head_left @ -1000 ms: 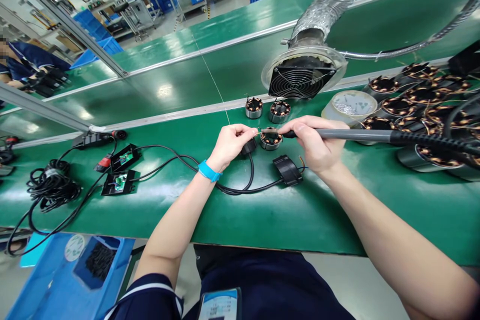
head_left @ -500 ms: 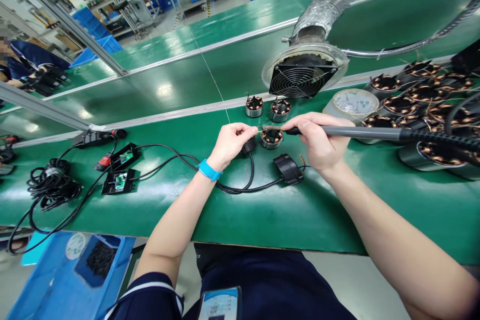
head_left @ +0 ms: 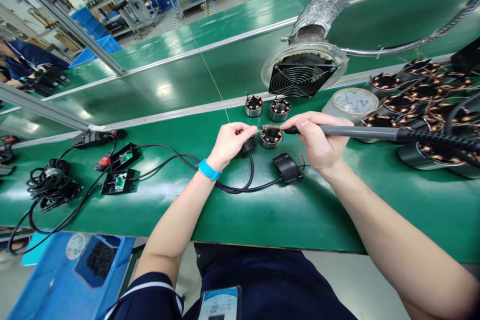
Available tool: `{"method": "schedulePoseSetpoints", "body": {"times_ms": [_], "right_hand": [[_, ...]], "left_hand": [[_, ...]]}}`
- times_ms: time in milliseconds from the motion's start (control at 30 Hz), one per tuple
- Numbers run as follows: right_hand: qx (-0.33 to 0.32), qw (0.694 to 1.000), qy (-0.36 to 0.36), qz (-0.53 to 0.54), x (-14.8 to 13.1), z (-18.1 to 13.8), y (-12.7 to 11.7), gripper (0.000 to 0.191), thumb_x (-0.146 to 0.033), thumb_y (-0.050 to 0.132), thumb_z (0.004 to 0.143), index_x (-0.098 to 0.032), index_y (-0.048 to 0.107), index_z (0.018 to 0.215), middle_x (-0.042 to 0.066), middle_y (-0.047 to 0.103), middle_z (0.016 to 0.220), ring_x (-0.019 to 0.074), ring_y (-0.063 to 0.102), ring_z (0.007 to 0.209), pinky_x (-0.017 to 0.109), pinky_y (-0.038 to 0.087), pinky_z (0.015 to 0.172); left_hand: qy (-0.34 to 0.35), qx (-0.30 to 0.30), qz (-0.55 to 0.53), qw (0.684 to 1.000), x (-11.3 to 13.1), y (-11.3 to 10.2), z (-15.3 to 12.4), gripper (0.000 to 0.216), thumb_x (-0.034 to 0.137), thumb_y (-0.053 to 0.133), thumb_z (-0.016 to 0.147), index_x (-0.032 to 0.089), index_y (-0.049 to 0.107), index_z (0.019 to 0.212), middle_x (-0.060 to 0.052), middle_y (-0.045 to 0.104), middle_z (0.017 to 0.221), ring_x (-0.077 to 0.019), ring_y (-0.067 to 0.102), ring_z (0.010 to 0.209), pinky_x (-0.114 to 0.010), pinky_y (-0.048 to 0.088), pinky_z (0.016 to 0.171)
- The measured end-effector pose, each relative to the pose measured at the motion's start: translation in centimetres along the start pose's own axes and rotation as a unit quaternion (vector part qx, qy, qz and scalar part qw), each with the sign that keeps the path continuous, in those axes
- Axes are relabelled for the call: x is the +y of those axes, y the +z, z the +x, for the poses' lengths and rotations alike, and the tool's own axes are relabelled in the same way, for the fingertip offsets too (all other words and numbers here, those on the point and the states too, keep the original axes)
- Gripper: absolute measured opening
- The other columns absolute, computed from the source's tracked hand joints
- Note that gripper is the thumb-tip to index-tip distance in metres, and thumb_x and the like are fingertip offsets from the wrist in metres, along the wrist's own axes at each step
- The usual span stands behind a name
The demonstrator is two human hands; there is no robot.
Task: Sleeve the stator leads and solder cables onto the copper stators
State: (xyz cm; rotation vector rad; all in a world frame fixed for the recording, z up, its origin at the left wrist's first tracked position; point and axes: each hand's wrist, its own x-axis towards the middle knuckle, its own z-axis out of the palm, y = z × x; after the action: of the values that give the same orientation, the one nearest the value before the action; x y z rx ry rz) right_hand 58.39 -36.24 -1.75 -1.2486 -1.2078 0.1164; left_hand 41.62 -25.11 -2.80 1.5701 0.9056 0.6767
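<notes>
Copper-wound motor core (head_left: pixel 271 136) sits on the green bench (head_left: pixel 262 210), between the two hands. Left hand (head_left: pixel 229 142) pinches a thin wire — its fingers closed. Right hand (head_left: pixel 317 140) grips the soldering iron (head_left: pixel 360 133), whose tip has lifted slightly since a second ago and now hovers at the core's top.

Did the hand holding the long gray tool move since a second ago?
Yes. The right hand and its tool shifted slightly up, toward the round fan.
</notes>
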Motion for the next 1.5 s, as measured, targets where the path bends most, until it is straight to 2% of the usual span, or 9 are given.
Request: {"method": "schedulePoseSetpoints", "body": {"times_ms": [367, 700, 867, 1033, 1133, 1233, 1300, 1367, 1500], "right_hand": [[-0.022, 0.999, -0.028, 0.028, 0.2, 0.2, 0.0, 0.028, -0.031, 0.056, 0.098, -0.026, 0.079, 0.083, 0.003, 0.070, 0.070, 0.0223, 0.069, 0.065, 0.038, 0.056, 0.061], [-0.053, 0.998, -0.027, 0.004, -0.2, 0.5, -0.1, 0.030, -0.040, 0.055, 0.102, -0.025, 0.079, 0.092, 0.003, 0.069, 0.070, 0.0195, 0.067, 0.063, 0.035, 0.056, 0.062], [-0.052, 0.998, -0.020, -0.006, -0.4, 0.6, -0.1, 0.028, -0.039, 0.054, 0.103, -0.025, 0.078, 0.097, 0.004, 0.071, 0.076, 0.0207, 0.070, 0.069, 0.035, 0.058, 0.064], [-0.084, 0.996, -0.021, -0.032, -0.3, 0.7, 0.3, 0.025, -0.035, 0.053, 0.104, -0.025, 0.077, 0.107, 0.005, 0.074, 0.088, 0.0208, 0.072, 0.076, 0.036, 0.060, 0.077], [-0.106, 0.992, -0.045, -0.042, 0.0, 0.7, 0.6, 0.024, -0.030, 0.055, 0.103, -0.025, 0.074, 0.117, 0.005, 0.074, 0.098, 0.0216, 0.072, 0.085, 0.038, 0.058, 0.086], [-0.145, 0.986, -0.071, -0.050, 0.3, 0.8, 0.8, 0.029, -0.026, 0.057, 0.101, -0.026, 0.069, 0.128, 0.006, 0.072, 0.102, 0.0220, 0.069, 0.089, 0.038, 0.056, 0.088], [-0.163, 0.982, -0.083, -0.049, 0.3, 0.9, 0.9, 0.034, -0.022, 0.058, 0.099, -0.027, 0.065, 0.132, 0.006, 0.071, 0.103, 0.0224, 0.068, 0.092, 0.038, 0.056, 0.089], [-0.175, 0.979, -0.094, -0.042, 0.2, 1.0, 1.0, 0.040, -0.018, 0.058, 0.096, -0.027, 0.063, 0.135, 0.006, 0.070, 0.103, 0.0228, 0.067, 0.094, 0.039, 0.055, 0.091], [-0.195, 0.975, -0.106, -0.022, -0.1, 1.2, 1.2, 0.047, -0.014, 0.058, 0.094, -0.028, 0.059, 0.139, 0.006, 0.068, 0.106, 0.0231, 0.067, 0.095, 0.041, 0.056, 0.092]], "left_hand": [[0.000, 0.000, -0.001, 1.000, -0.1, 0.0, 0.0, 0.036, 0.050, 0.080, 0.075, 0.014, 0.077, 0.077, -0.004, 0.071, 0.077, -0.0139, 0.054, 0.071, -0.028, 0.039, 0.067], [0.002, -0.003, -0.004, 1.000, 0.0, 0.0, 0.0, 0.035, 0.048, 0.078, 0.077, 0.014, 0.077, 0.078, -0.005, 0.072, 0.079, -0.0160, 0.060, 0.077, -0.029, 0.043, 0.072], [0.006, 0.000, 0.009, 1.000, 0.1, 0.0, -0.1, 0.036, 0.050, 0.078, 0.078, 0.015, 0.077, 0.077, -0.004, 0.070, 0.076, -0.0148, 0.056, 0.073, -0.028, 0.041, 0.068], [0.026, 0.008, 0.041, 0.999, 0.2, -0.4, -0.1, 0.042, 0.056, 0.073, 0.082, 0.015, 0.075, 0.073, -0.002, 0.065, 0.067, -0.0131, 0.051, 0.065, -0.028, 0.035, 0.061], [0.048, 0.023, 0.039, 0.998, 0.3, -0.8, 0.0, 0.040, 0.054, 0.073, 0.084, 0.015, 0.077, 0.075, -0.004, 0.070, 0.075, -0.0157, 0.059, 0.073, -0.028, 0.042, 0.068], [0.075, 0.046, 0.044, 0.995, 0.5, -1.3, 0.0, 0.035, 0.051, 0.074, 0.084, 0.016, 0.078, 0.078, -0.007, 0.074, 0.088, -0.0180, 0.064, 0.084, -0.029, 0.046, 0.078], [0.074, 0.034, 0.044, 0.996, 0.7, -1.6, 0.0, 0.037, 0.053, 0.074, 0.083, 0.016, 0.077, 0.079, -0.007, 0.074, 0.089, -0.0181, 0.064, 0.084, -0.029, 0.047, 0.078], [0.060, -0.003, 0.037, 0.998, 1.0, -1.8, -0.2, 0.042, 0.057, 0.073, 0.083, 0.016, 0.076, 0.079, -0.007, 0.074, 0.086, -0.0174, 0.062, 0.081, -0.029, 0.046, 0.077], [0.054, -0.059, 0.059, 0.995, 2.0, -2.3, -0.7, 0.048, 0.060, 0.062, 0.090, 0.016, 0.076, 0.077, -0.006, 0.070, 0.082, -0.0147, 0.057, 0.073, -0.028, 0.043, 0.071]]}}
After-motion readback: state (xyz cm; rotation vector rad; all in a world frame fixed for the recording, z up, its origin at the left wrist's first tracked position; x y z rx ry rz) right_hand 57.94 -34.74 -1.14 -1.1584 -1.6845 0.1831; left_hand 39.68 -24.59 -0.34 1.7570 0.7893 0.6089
